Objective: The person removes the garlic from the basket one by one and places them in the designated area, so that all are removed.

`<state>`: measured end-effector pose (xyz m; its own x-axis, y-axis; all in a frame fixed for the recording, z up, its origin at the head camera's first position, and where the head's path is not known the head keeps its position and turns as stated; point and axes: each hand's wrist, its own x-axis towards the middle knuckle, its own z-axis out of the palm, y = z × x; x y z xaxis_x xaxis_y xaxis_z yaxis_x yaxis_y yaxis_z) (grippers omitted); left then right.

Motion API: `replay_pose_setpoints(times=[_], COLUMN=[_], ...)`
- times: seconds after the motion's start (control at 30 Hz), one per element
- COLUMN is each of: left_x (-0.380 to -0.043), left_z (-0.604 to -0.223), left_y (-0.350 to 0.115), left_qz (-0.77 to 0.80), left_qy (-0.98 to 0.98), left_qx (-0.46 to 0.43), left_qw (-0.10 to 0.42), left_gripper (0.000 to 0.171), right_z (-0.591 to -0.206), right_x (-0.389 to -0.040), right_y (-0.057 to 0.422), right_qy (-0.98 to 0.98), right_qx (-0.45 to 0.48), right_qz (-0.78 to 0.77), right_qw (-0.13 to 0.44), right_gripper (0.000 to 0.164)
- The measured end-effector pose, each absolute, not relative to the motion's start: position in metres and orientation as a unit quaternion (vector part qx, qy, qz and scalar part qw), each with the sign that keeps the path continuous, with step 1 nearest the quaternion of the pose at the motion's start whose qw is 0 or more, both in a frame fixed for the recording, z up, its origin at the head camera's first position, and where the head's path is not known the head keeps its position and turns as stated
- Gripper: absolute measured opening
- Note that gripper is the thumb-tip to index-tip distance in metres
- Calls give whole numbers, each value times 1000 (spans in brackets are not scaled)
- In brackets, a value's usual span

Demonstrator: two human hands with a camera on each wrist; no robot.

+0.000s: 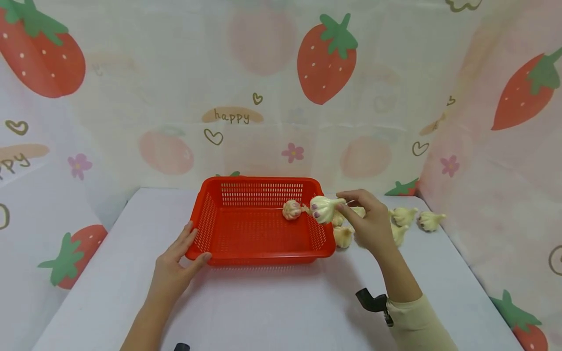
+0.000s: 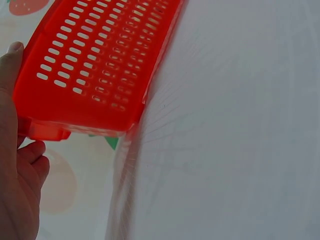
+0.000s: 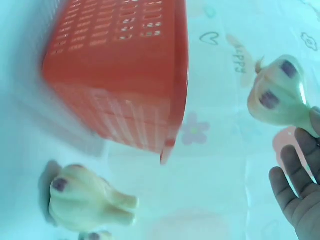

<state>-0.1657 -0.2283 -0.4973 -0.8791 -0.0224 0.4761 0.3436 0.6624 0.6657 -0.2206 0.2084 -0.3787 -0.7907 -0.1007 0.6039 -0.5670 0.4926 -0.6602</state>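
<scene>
A red plastic basket [image 1: 263,254] with slotted walls stands on the white table. My left hand [image 1: 172,269] grips its left front corner, thumb on the front rim and fingers along the left side; the left wrist view shows fingertips below the rim [image 2: 47,131]. Just over the basket's right rim, my right hand [image 1: 372,225] pinches a whitish garlic bulb [image 1: 323,209] by its stem. Purple patches mark that bulb [image 3: 277,92] in the right wrist view, where the other fingers spread loosely. Inside the basket, toward the right, lies one garlic bulb [image 1: 291,210].
Several more garlic bulbs lie right of the basket, some partly behind my right hand; one [image 1: 343,237] is close against the basket's side, another [image 1: 430,221] near the table's right edge. A strawberry-print cloth [image 1: 272,151] hangs behind the table [image 1: 263,307] and along both sides.
</scene>
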Motion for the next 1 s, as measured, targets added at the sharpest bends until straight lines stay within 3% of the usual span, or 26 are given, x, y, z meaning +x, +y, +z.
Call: replay_pose_setpoints(times=[0.37,1.0], left_x=[-166,-166], left_z=[-498,-496], left_y=[-230,-229], left_qz=[-402,-397], left_qy=[-883,-886], left_qx=[-91,-86], left_qw=[224,223], left_gripper=[80,80], right_z=[-392,-392], right_x=[-203,-207], right_y=[242,310], right_qy=[-841,-837], right_qx=[161,113], right_qz=[440,441], right_qw=[271,305], right_gripper=[22,25])
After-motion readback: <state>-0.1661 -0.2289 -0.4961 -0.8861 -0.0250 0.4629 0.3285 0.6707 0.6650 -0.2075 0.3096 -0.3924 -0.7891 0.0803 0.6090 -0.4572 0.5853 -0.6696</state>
